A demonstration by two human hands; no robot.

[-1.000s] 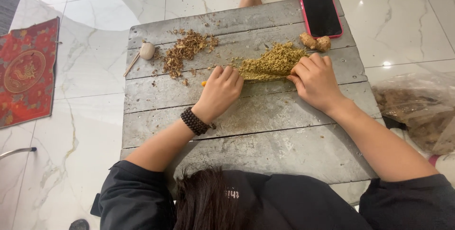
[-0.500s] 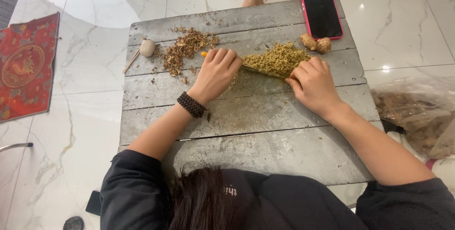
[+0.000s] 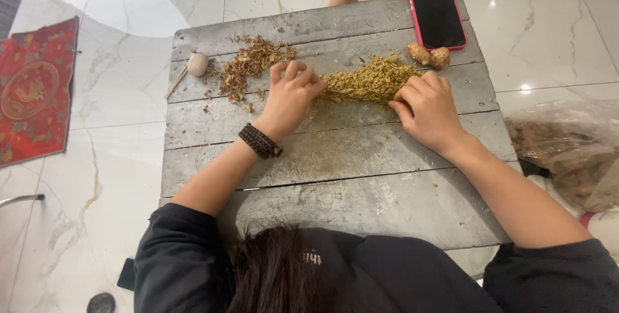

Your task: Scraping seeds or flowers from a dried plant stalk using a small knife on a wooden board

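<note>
**Sorting the dried herb pile on the plank table**

Head view: the only view, looking down on a grey wooden table (image 3: 335, 177). In the middle lies a loose heap of yellow-green dried herb (image 3: 371, 79), stretched between the 2 hands. The left hand (image 3: 290, 97), a dark beaded bracelet (image 3: 260, 141) at its wrist, has its fingers curled and pinched at the heap's left end; it grips a few stems rather than the whole mass. The right hand (image 3: 429, 108) lies half open, fingertips pressed on the heap's right edge, holding nothing. Left of the heap sits a brown pile of plant scraps (image 3: 248, 67), apart from it, near a pale round bulb (image 3: 197, 63).

To do this well, I judge the right hand should pin the heap firmly while the left draws small pinches sideways, keeping the 2 piles apart.
</note>
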